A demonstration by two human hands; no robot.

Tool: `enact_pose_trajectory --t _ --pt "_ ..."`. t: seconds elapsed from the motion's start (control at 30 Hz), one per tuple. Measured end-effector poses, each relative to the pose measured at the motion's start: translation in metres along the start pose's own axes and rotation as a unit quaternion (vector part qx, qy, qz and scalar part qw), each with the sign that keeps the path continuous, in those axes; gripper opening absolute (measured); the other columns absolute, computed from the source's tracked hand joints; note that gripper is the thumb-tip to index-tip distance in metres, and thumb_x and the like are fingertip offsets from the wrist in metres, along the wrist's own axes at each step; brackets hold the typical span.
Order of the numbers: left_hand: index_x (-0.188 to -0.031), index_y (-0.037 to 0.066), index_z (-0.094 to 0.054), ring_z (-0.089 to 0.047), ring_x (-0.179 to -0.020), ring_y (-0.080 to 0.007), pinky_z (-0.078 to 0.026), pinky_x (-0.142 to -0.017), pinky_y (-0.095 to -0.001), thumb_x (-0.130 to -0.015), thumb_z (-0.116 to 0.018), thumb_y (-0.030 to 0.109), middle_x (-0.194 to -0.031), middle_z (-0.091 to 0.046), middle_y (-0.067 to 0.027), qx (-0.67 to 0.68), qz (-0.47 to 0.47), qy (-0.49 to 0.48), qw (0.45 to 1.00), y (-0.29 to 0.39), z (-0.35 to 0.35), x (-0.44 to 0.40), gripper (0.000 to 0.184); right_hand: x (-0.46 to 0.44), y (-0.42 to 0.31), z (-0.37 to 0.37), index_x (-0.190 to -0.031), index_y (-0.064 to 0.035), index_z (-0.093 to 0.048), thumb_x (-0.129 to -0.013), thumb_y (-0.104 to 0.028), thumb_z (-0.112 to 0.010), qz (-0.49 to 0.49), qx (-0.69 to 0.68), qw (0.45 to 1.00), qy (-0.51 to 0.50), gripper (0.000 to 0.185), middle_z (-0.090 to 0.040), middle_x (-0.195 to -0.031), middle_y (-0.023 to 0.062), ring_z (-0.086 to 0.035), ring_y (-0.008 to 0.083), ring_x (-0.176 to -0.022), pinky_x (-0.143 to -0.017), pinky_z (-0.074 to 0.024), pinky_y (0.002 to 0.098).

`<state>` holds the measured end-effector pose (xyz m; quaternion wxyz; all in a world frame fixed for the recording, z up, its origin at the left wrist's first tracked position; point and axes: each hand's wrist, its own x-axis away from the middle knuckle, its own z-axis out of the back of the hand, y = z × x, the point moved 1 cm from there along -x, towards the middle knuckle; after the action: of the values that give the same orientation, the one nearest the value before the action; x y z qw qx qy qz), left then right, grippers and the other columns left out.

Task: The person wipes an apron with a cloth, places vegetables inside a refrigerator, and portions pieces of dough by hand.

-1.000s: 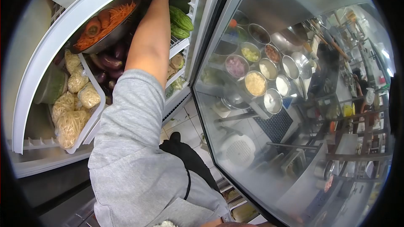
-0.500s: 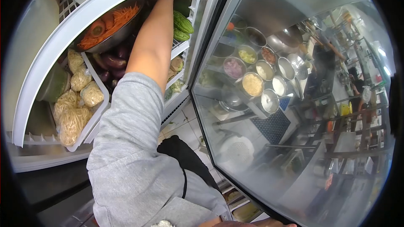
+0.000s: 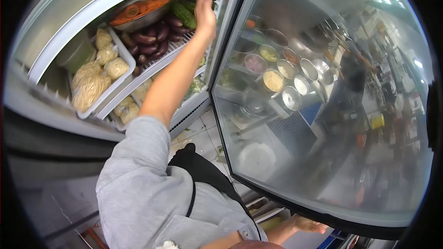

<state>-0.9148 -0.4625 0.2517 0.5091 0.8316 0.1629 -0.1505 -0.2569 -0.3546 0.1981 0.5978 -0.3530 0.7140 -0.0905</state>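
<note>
My left hand point(image 3: 205, 16) is raised inside the fridge near its right inner wall, blurred, with fingers stretched and nothing visible in them. Just left of it lie green bumpy bitter melons point(image 3: 185, 14). Purple eggplants point(image 3: 157, 39) rest on the shelf below, beside a metal bowl point(image 3: 150, 20) heaped with shredded carrot point(image 3: 150, 7). At the bottom, my right hand point(image 3: 307, 224) is at the edge of the open glass door point(image 3: 277, 175), its fingers closed against the edge and partly hidden.
Bagged noodles point(image 3: 90, 87) fill a white bin point(image 3: 127, 71) at the left of the fridge. More bags and greens sit on the shelf beneath. The glass reflects bowls of ingredients and a kitchen. Tiled floor point(image 3: 210, 133) shows below.
My left hand has drawn back from deep in the fridge and now shows near the right wall. The view has shifted, revealing more eggplants, the bitter melons and my right hand.
</note>
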Motion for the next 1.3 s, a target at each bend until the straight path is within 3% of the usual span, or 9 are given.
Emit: enact_pose_trajectory --t 0.1,0.17,0.3,0.4,0.5,0.7,0.9,1.07,1.3 --pt "-0.128 0.006 -0.06 -0.069 -0.093 -0.0188 -0.056 -0.08 -0.0363 -0.101 -0.056 0.037 -0.108 -0.071 -0.0089 0.096 0.197 -0.226 0.949 0.054 0.049 0.138 0.041 -0.033 0.01 -0.014 -0.136 0.0086 -0.049 -0.098 -0.062 -0.043 0.012 -0.212 0.957 -0.196 0.08 -0.057 -0.129 0.0224 -0.059 0.033 -0.116 -0.108 -0.0448 0.0483" --pt "-0.13 0.006 -0.06 -0.07 -0.092 -0.0181 -0.056 -0.079 -0.0348 -0.099 -0.062 0.033 -0.108 -0.072 -0.0082 0.096 0.345 -0.356 0.863 0.057 0.096 0.227 0.041 -0.01 -0.01 -0.041 -0.138 0.0114 -0.046 -0.1 -0.058 -0.04 -0.009 0.062 0.997 0.037 0.08 -0.055 -0.13 0.0256 -0.058 0.0336 -0.117 -0.106 -0.0463 0.0475" --pt "-0.127 0.01 -0.065 -0.059 -0.082 -0.0099 -0.051 -0.075 -0.0292 -0.101 -0.059 0.042 -0.096 -0.068 -0.0005 -0.183 0.486 -0.491 0.7 -0.001 0.227 0.391 0.041 -0.019 -0.016 -0.059 -0.138 0.0133 -0.042 -0.1 -0.052 -0.042 0.001 0.035 0.999 0.014 0.076 -0.055 -0.126 0.0291 -0.06 0.0336 -0.112 -0.097 -0.0505 0.044" --pt "-0.1 0.005 -0.07 -0.061 -0.075 -0.0227 -0.051 -0.072 -0.04 -0.098 -0.053 0.047 -0.081 -0.066 -0.011 -0.395 0.426 -0.528 0.62 -0.012 0.331 0.483 0.045 -0.015 -0.018 -0.058 -0.137 0.0157 -0.04 -0.101 -0.044 -0.046 -0.017 0.007 1.0 0.023 0.071 -0.054 -0.126 0.0305 -0.063 0.0352 -0.109 -0.09 -0.0546 0.041" --pt "-0.116 0.003 -0.072 -0.065 -0.112 -0.04 -0.051 -0.095 -0.0475 -0.09 -0.057 0.045 -0.117 -0.069 -0.0239 -0.513 0.419 -0.618 0.424 -0.016 0.407 0.544 0.051 -0.006 -0.039 -0.062 -0.135 0.011 -0.045 -0.097 -0.047 -0.058 -0.065 -0.003 0.998 0.005 0.071 -0.056 -0.122 0.0226 -0.061 0.0273 -0.107 -0.09 -0.0522 0.0377" --pt "-0.128 0.014 -0.067 -0.062 -0.119 -0.0376 -0.05 -0.099 -0.0459 -0.083 -0.069 0.03 -0.127 -0.067 -0.0176 -0.488 0.355 -0.68 0.416 0.003 0.436 0.554 0.048 0.04 -0.099 -0.092 -0.115 -0.0013 -0.052 -0.088 -0.051 -0.076 -0.061 -0.033 0.995 -0.078 0.062 -0.058 -0.101 0.0058 -0.056 0.0143 -0.091 -0.087 -0.0455 0.0281" --pt "-0.126 0.015 -0.068 -0.062 -0.118 -0.0379 -0.05 -0.099 -0.0444 -0.077 -0.063 0.009 -0.122 -0.069 -0.0194 -0.509 0.328 -0.613 0.507 0.038 0.459 0.52 0.049 0.104 -0.152 -0.153 -0.126 0.0009 -0.048 -0.083 -0.018 -0.084 0.003 -0.146 0.971 -0.19 0.059 -0.05 -0.117 0.0105 -0.051 0.0203 -0.108 -0.099 -0.0379 0.033" --pt "-0.111 0.011 -0.074 -0.068 -0.1 -0.0363 -0.054 -0.088 -0.0431 -0.068 -0.057 0.001 -0.109 -0.072 -0.0217 -0.504 0.314 -0.521 0.613 0.065 0.569 0.533 0.047 0.15 -0.207 -0.185 -0.13 0.0054 -0.059 -0.079 -0.011 -0.084 -0.001 -0.111 0.932 -0.345 0.059 -0.061 -0.118 0.0215 -0.058 0.0278 -0.099 -0.071 -0.052 0.0323" --pt "-0.109 0.01 -0.076 -0.071 -0.098 -0.0331 -0.055 -0.086 -0.0418 -0.083 -0.054 0.009 -0.108 -0.073 -0.0178 -0.591 0.54 -0.454 0.392 0.124 0.689 0.556 0.034 0.235 -0.199 -0.112 -0.131 -0.0071 -0.06 -0.087 -0.033 -0.074 -0.161 0.188 0.65 -0.719 0.053 -0.065 -0.114 0.021 -0.063 0.0387 -0.105 -0.087 -0.0524 0.0455"
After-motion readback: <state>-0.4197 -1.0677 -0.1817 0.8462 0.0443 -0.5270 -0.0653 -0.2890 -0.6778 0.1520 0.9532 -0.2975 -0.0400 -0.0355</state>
